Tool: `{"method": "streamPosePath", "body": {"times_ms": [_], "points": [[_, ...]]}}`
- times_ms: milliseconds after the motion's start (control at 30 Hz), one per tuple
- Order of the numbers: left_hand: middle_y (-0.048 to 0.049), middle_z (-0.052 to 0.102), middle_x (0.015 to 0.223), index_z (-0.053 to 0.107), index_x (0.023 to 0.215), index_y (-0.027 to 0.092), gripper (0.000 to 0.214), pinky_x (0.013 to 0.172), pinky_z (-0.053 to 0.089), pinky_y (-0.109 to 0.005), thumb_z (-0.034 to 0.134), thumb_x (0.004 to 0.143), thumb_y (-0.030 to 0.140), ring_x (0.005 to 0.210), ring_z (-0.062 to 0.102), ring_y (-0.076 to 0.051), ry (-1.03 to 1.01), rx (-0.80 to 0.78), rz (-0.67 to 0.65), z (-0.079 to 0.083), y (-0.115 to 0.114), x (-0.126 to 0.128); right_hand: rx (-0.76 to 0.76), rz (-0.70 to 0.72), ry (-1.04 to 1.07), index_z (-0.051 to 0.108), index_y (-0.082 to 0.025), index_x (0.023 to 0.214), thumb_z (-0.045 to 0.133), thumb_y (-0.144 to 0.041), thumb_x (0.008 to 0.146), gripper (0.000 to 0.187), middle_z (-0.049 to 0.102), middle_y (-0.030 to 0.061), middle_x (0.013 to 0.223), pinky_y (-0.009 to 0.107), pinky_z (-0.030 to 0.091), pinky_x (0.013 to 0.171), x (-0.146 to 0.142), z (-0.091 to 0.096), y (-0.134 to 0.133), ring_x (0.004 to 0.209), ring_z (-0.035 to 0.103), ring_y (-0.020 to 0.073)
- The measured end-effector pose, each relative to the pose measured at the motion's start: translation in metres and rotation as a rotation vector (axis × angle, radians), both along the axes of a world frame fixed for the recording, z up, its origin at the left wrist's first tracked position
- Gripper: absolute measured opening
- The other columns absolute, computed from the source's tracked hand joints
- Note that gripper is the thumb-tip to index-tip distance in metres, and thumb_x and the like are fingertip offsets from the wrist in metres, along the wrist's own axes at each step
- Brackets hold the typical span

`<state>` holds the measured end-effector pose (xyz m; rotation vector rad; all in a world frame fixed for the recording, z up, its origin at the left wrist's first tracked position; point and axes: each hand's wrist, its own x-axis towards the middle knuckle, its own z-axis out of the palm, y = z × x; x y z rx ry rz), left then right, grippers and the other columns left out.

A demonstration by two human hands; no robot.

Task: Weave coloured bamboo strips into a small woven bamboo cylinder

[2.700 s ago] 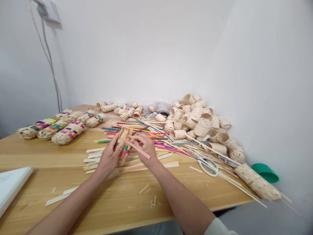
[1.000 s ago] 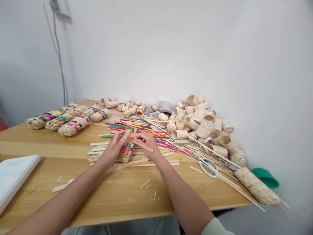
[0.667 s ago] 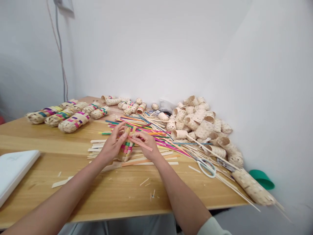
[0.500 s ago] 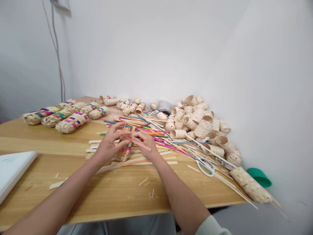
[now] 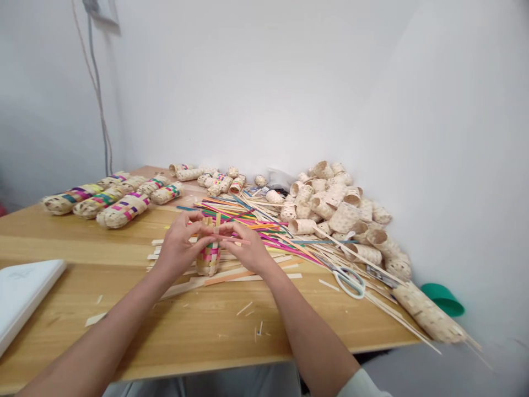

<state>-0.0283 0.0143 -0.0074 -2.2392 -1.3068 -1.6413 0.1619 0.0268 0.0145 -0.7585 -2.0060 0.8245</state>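
Note:
A small woven basket (image 5: 210,258) with pink, green and yellow bands stands upright on the table, some strip ends sticking up from its top. My left hand (image 5: 178,242) grips its upper left side, thumb in front and fingers behind. A pink strip (image 5: 233,240) runs across the front of the basket near its top. My right hand (image 5: 247,247) pinches this strip at the basket's right side. Part of the basket's rim is hidden by my fingers.
Loose coloured strips (image 5: 264,226) lie behind my hands. Scissors (image 5: 350,282) rest at the right, before a heap of plain woven pieces (image 5: 330,198). Finished-looking woven cases (image 5: 124,209) lie at the left, a white box (image 5: 31,292) nearer me. A green bowl (image 5: 442,300) is far right.
The basket has come more upright. My right hand has shifted slightly, and the pink strip has swung from a downward slant to nearly level across the basket.

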Motion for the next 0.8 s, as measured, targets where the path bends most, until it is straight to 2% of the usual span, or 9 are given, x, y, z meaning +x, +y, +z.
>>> {"method": "streamPosePath", "body": {"times_ms": [100, 200, 367, 567, 667, 800], "points": [[-0.0071, 0.058, 0.098, 0.073, 0.074, 0.022, 0.022, 0.085, 0.048, -0.04, 0.065, 0.081, 0.041, 0.095, 0.058, -0.025, -0.019, -0.032, 0.002, 0.003, -0.001, -0.001, 0.017, 0.044, -0.017, 0.067, -0.021, 0.104, 0.067, -0.026, 0.083, 0.022, 0.07, 0.0048, 0.11, 0.031, 0.048, 0.089, 0.002, 0.002, -0.001, 0.103, 0.064, 0.0185], [-0.0063, 0.057, 0.096, 0.072, 0.072, 0.022, 0.02, 0.085, 0.047, -0.04, 0.066, 0.08, 0.039, 0.094, 0.058, -0.025, -0.039, -0.05, -0.015, 0.004, -0.003, -0.001, 0.058, 0.053, 0.011, 0.069, -0.02, 0.101, 0.065, -0.027, 0.086, 0.017, 0.071, 0.0045, 0.105, 0.03, 0.049, 0.086, 0.002, 0.0, 0.001, 0.1, 0.065, 0.0178], [-0.0051, 0.057, 0.095, 0.074, 0.073, 0.024, 0.02, 0.084, 0.047, -0.038, 0.065, 0.081, 0.04, 0.094, 0.057, -0.024, -0.069, -0.068, -0.081, 0.004, -0.004, -0.001, 0.165, -0.005, 0.022, 0.069, -0.021, 0.103, 0.06, -0.023, 0.089, 0.017, 0.071, 0.0042, 0.102, 0.026, 0.048, 0.079, 0.001, -0.004, 0.003, 0.091, 0.064, 0.0151], [-0.0051, 0.06, 0.101, 0.076, 0.078, 0.025, 0.021, 0.086, 0.046, -0.037, 0.064, 0.083, 0.041, 0.098, 0.058, -0.023, -0.064, -0.09, -0.165, 0.005, -0.004, -0.001, 0.268, -0.069, -0.007, 0.07, -0.021, 0.092, 0.058, -0.029, 0.093, 0.014, 0.07, 0.0024, 0.091, 0.024, 0.045, 0.078, -0.002, -0.005, -0.001, 0.086, 0.063, 0.0142], [-0.0052, 0.06, 0.102, 0.076, 0.078, 0.025, 0.022, 0.087, 0.046, -0.036, 0.063, 0.084, 0.042, 0.099, 0.058, -0.023, -0.074, -0.123, -0.172, 0.005, -0.004, -0.001, 0.26, -0.143, -0.014, 0.068, -0.021, 0.087, 0.057, -0.03, 0.093, 0.016, 0.069, 0.0006, 0.086, 0.023, 0.044, 0.072, -0.004, -0.007, -0.003, 0.08, 0.062, 0.0134], [-0.0044, 0.057, 0.094, 0.073, 0.073, 0.023, 0.021, 0.086, 0.045, -0.036, 0.064, 0.082, 0.04, 0.096, 0.057, -0.022, -0.17, -0.166, -0.169, 0.0, 0.0, 0.001, 0.172, -0.25, -0.005, 0.066, -0.021, 0.083, 0.059, -0.029, 0.089, 0.013, 0.068, -0.0003, 0.08, 0.023, 0.044, 0.066, -0.009, -0.01, -0.005, 0.071, 0.061, 0.0134]]}}
